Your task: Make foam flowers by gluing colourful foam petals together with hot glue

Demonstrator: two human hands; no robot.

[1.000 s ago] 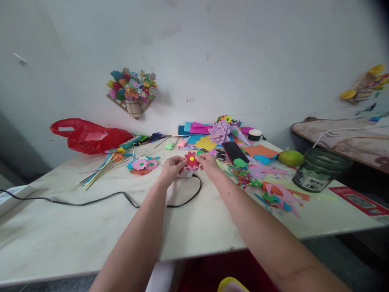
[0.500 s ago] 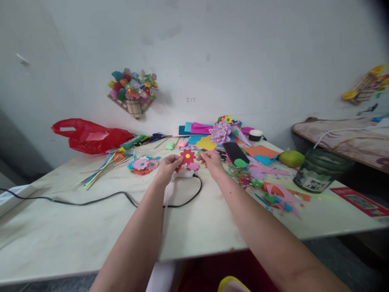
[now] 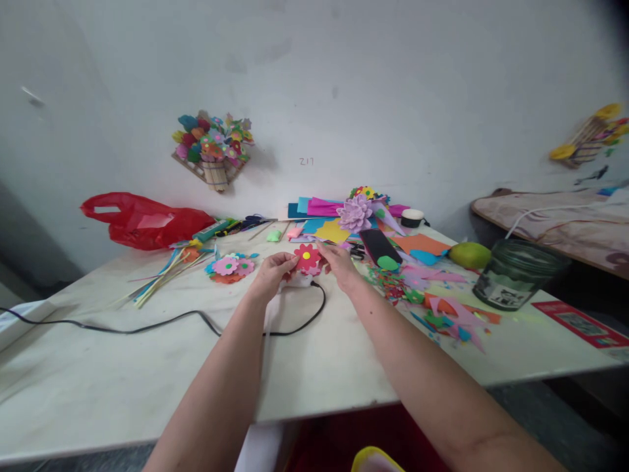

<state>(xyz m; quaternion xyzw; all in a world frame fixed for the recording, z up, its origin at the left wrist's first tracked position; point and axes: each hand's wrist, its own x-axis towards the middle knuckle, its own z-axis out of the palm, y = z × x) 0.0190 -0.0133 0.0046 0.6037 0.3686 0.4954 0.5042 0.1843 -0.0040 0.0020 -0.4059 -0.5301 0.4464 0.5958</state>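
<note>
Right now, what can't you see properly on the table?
In the head view:
Red flower: its back faces away.
Right hand: fingertips too small to tell if they touch the flower.
White device: partly covered by the left hand.
Red bag: inside hidden by its own plastic.
Jar label: writing blurred.
White box: cut off by the left edge.

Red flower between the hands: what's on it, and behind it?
A yellow dot sits on the red flower. A pink edge shows below; the rest behind is covered.

One held red flower (image 3: 306, 256), one phone (image 3: 378, 244), one jar (image 3: 515, 278), two wall bouquets (image 3: 215, 141)
</note>
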